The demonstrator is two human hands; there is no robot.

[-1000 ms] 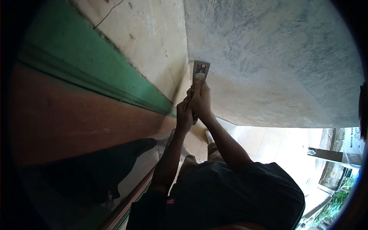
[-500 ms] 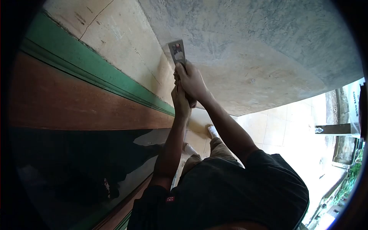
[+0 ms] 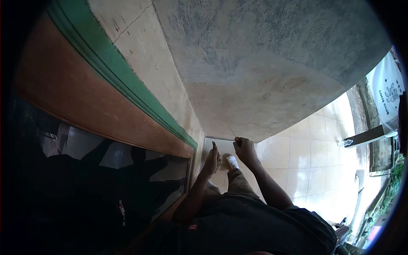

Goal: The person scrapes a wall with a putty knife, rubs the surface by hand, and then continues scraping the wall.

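My right hand (image 3: pixel 245 151) is closed in a fist in front of the lower part of the plastered wall (image 3: pixel 255 93). A thin blade-like line, a putty knife (image 3: pixel 232 131) seen nearly edge-on, sticks up from it; its handle is hidden in the fist. My left hand (image 3: pixel 211 161) is to the left, apart from the right one, with its thumb side up and the fingers loosely bent. A dark tip shows at its top, and nothing can be made out in its grasp. Both hands are above the floor, near the wall corner.
A green frame (image 3: pixel 123 80) and brown wooden board (image 3: pixel 97 100) edge a dark reflective pane (image 3: pixel 85 187) on the left. Below are the tiled floor (image 3: pixel 297 157) and my white-covered foot (image 3: pixel 232 162). A printed white banner (image 3: pixel 386 91) hangs at right.
Both hands have come down from the wall toward the floor and separated. The putty knife, earlier gripped with both hands and showing its broad blade, is now edge-on in my right hand.
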